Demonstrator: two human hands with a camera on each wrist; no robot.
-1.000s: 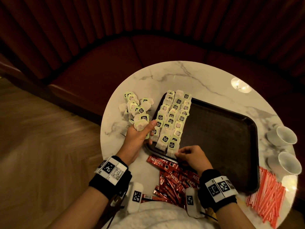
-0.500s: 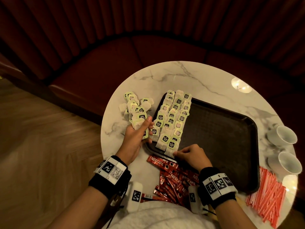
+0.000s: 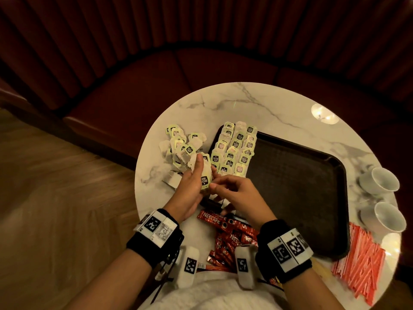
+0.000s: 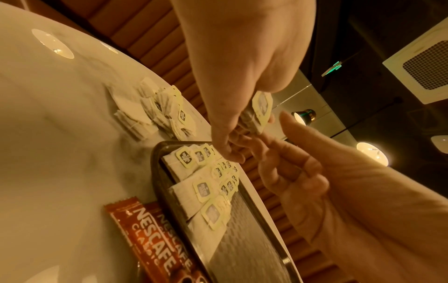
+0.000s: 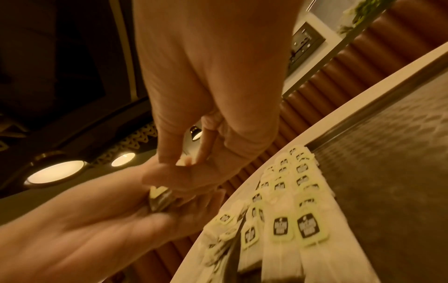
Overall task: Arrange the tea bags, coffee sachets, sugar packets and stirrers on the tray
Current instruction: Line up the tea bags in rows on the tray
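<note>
Holding tea bags (image 3: 204, 173) in left hand (image 3: 188, 189), right hand (image 3: 237, 193) pinching one

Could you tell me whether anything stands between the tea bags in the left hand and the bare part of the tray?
Nothing visible does. The left hand holds tea bags above the tray's near-left corner; the right hand reaches them beside it, and the bare floor lies right of the rows.

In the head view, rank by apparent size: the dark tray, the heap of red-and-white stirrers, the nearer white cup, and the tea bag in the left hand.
1. Dark rectangular tray.
2. Heap of red-and-white stirrers.
3. Nearer white cup.
4. Green-tagged tea bag held in the left hand, partly hidden by fingers, yet clearly smallest.
</note>
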